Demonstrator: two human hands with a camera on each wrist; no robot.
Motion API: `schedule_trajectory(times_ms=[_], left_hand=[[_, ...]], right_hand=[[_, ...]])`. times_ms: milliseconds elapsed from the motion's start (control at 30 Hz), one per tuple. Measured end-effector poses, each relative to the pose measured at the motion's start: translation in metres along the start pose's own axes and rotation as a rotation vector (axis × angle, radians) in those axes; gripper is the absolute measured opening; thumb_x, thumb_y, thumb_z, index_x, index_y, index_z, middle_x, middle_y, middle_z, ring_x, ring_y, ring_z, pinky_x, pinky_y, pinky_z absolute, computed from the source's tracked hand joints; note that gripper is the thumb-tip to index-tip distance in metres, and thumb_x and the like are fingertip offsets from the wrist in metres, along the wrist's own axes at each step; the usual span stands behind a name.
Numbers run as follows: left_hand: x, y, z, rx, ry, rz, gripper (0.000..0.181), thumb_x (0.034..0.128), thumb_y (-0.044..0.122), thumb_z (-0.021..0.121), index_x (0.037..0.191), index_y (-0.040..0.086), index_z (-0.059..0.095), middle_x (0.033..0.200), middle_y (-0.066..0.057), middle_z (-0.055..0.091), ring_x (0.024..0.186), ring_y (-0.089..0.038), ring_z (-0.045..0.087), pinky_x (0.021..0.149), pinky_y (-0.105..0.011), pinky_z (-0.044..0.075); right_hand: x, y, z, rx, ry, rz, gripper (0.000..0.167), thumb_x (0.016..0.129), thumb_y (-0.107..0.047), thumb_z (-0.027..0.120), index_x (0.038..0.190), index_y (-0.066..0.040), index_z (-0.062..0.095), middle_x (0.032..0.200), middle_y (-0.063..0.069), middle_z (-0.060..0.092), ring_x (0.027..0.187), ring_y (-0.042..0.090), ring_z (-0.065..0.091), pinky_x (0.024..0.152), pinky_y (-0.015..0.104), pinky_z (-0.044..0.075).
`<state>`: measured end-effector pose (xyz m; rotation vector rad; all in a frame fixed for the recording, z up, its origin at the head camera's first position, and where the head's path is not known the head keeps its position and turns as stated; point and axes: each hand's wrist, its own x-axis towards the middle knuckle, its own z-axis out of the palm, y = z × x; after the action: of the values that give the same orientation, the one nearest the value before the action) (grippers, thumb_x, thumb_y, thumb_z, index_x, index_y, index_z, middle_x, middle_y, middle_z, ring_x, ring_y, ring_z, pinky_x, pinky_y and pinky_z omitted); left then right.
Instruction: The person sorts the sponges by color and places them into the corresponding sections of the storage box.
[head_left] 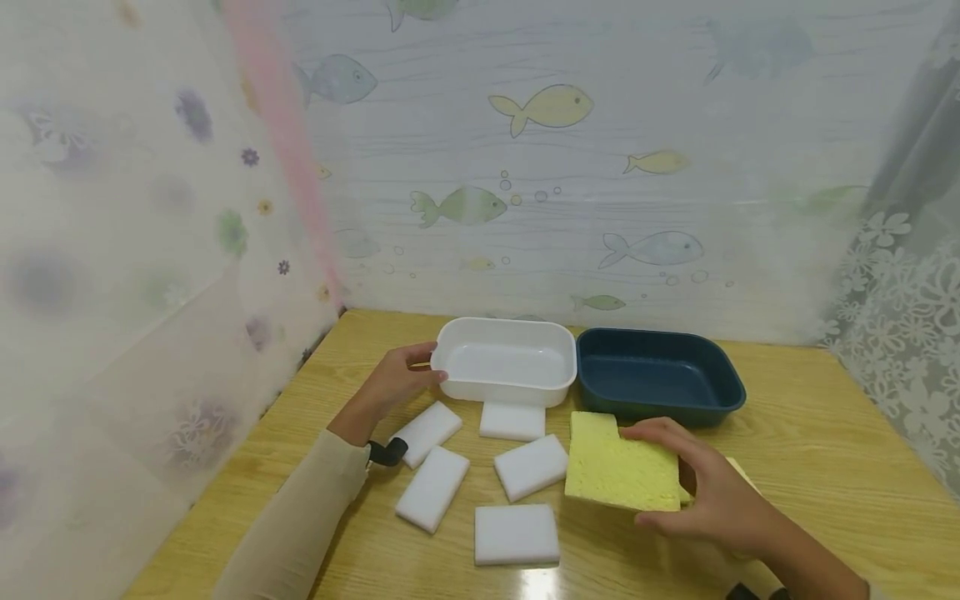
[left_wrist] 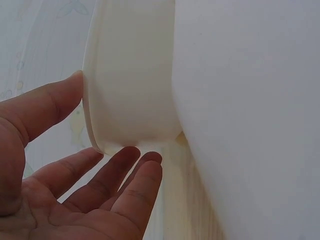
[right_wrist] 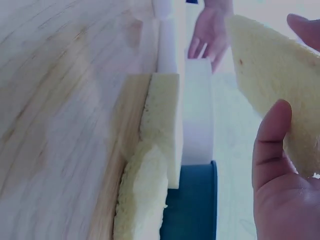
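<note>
Bench (head_left: 840, 467): pale wood-grain top, glossy near the front edge. Dark blue container (head_left: 652, 379): rectangular, rounded corners, standing at the far side. White container (head_left: 510, 362): similar shape, smooth, with a thin rim, just beside the blue one; the left hand (head_left: 393, 383) touches its left end, fingers spread and loosely extended. Yellow sponge (head_left: 615, 471): flat slab, finely pored face, straight lower edge, a step in the upper outline; held up in front of the blue container, gripped at its right side between thumb and fingers of the right hand (head_left: 712, 492). Further yellow pieces (right_wrist: 160, 130) lie on the bench, partly hidden by that hand. White blocks (head_left: 517, 535): five, thin, sharp-cornered, scattered before the white container, one partly hidden by it.
</note>
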<state>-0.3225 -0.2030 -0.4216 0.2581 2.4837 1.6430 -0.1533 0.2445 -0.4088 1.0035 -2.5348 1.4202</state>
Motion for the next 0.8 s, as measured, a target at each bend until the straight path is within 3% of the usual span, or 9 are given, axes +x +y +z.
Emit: schedule_trajectory(times_ms=[100, 167, 367, 467, 700, 800], left_hand=[[0.000, 0.000, 0.000, -0.007, -0.002, 0.012, 0.071, 0.0935, 0.021, 0.079, 0.156, 0.011, 0.047, 0.152, -0.013, 0.055, 0.141, -0.036, 0.052, 0.106, -0.046, 0.052], [-0.001, 0.000, 0.000, -0.006, 0.004, 0.010, 0.072, 0.0930, 0.021, 0.080, 0.156, 0.011, 0.047, 0.152, -0.014, 0.055, 0.141, -0.036, 0.052, 0.106, -0.047, 0.052], [-0.002, -0.002, 0.001, 0.003, 0.007, -0.007, 0.074, 0.0928, 0.023, 0.080, 0.157, 0.012, 0.046, 0.151, -0.013, 0.056, 0.141, -0.033, 0.053, 0.106, -0.045, 0.053], [-0.002, -0.001, 0.002, 0.003, 0.014, -0.019, 0.074, 0.0921, 0.024, 0.081, 0.157, 0.015, 0.047, 0.150, -0.010, 0.057, 0.140, -0.031, 0.054, 0.106, -0.045, 0.053], [-0.002, 0.002, 0.001, 0.005, 0.009, -0.007, 0.073, 0.0932, 0.024, 0.080, 0.157, 0.013, 0.046, 0.151, -0.013, 0.056, 0.140, -0.034, 0.054, 0.108, -0.048, 0.051], [-0.001, 0.001, 0.001, 0.006, 0.014, -0.013, 0.073, 0.0928, 0.023, 0.080, 0.157, 0.014, 0.047, 0.151, -0.012, 0.056, 0.139, -0.033, 0.054, 0.107, -0.047, 0.051]], right_hand=[[0.004, 0.000, 0.001, 0.091, -0.016, -0.003, 0.085, 0.077, -0.002, 0.090, 0.151, -0.008, 0.048, 0.144, 0.007, 0.045, 0.104, -0.003, 0.056, 0.084, 0.013, 0.052], [0.006, 0.000, 0.001, 0.114, -0.014, 0.003, 0.086, 0.078, -0.001, 0.090, 0.152, -0.008, 0.047, 0.144, 0.006, 0.044, 0.130, 0.005, 0.050, 0.096, 0.017, 0.052], [0.016, 0.004, 0.000, 0.055, 0.025, -0.003, 0.086, 0.078, -0.006, 0.092, 0.152, -0.013, 0.049, 0.143, 0.004, 0.047, 0.112, 0.009, 0.059, 0.082, 0.021, 0.056], [0.022, 0.006, -0.001, 0.030, 0.054, 0.001, 0.085, 0.077, -0.010, 0.093, 0.150, -0.014, 0.051, 0.143, 0.003, 0.050, 0.110, 0.011, 0.060, 0.084, 0.022, 0.056], [0.038, 0.004, -0.002, -0.173, 0.163, 0.008, 0.079, 0.073, -0.022, 0.097, 0.143, -0.020, 0.059, 0.136, -0.003, 0.060, 0.100, 0.007, 0.057, 0.081, 0.019, 0.052], [0.044, 0.007, -0.002, -0.234, 0.203, 0.030, 0.077, 0.073, -0.026, 0.097, 0.141, -0.025, 0.061, 0.134, -0.006, 0.062, 0.105, 0.004, 0.055, 0.082, 0.023, 0.052]])
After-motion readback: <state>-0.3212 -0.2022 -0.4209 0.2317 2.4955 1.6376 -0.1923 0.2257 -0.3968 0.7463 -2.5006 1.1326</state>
